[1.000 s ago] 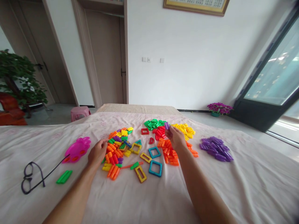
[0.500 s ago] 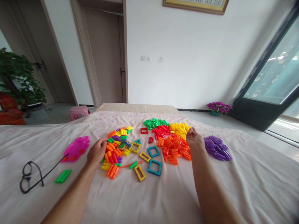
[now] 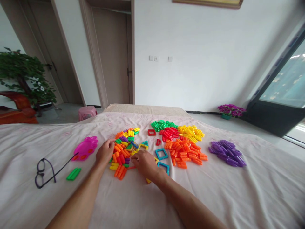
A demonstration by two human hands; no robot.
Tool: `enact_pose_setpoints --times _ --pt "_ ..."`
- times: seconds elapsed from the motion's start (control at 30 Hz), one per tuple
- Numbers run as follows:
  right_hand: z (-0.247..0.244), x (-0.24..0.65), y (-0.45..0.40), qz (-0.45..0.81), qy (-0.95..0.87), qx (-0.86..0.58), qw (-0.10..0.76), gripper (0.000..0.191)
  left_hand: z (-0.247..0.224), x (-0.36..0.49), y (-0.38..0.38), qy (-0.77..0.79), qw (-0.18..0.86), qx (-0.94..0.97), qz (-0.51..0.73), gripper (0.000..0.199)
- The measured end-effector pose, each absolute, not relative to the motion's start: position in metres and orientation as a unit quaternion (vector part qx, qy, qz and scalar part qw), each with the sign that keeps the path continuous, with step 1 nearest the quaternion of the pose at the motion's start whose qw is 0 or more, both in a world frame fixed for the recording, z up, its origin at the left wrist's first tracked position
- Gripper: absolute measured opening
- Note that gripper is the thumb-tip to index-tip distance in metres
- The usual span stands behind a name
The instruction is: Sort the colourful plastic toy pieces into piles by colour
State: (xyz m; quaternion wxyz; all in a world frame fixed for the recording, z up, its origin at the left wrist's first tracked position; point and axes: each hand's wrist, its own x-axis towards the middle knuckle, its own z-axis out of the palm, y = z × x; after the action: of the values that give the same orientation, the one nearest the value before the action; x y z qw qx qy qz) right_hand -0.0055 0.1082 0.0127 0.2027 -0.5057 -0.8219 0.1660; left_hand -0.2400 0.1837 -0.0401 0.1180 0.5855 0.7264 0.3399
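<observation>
A mixed heap of plastic connector pieces [image 3: 120, 156] in orange, red, yellow, purple and green lies on the cloth between my hands. At its left edge my left hand [image 3: 105, 152] touches the pieces, thumb and fingers drawn together; anything between them is hidden. My right hand [image 3: 145, 163] reaches in from the right with bent fingers close together at the heap's right edge, and its fingertips are too small to make out. Under and beside it lie magnetic frame tiles, among them a blue square frame [image 3: 161, 154] and a partly covered yellow frame [image 3: 143, 146].
Sorted piles stand to the right: orange [image 3: 184, 152], red [image 3: 168, 133], yellow [image 3: 192, 133], green [image 3: 163, 125] and purple [image 3: 227, 153]. Left of my hands are a pink paw-shaped tray [image 3: 84, 148], eyeglasses [image 3: 43, 173] and a green piece [image 3: 73, 174].
My right hand has swung left from beside the yellow and orange piles to the mixed heap, now covering some frame tiles. My left hand stays at the heap's left edge. The view has shifted slightly.
</observation>
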Motion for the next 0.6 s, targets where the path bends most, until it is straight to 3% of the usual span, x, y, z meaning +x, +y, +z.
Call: enact_pose_setpoints --times 0.17,0.6 --pt "0.01 -0.023 0.1 0.069 -0.826 -0.538 0.151 0.024 -0.038 -0.236 0.181 0.715 0.108 0.598 0.346 0.038" --pt "-0.01 -0.024 0.109 0.067 -0.816 -0.526 0.229 0.017 -0.036 -0.219 0.178 0.7 0.086 0.607 0.366 0.039"
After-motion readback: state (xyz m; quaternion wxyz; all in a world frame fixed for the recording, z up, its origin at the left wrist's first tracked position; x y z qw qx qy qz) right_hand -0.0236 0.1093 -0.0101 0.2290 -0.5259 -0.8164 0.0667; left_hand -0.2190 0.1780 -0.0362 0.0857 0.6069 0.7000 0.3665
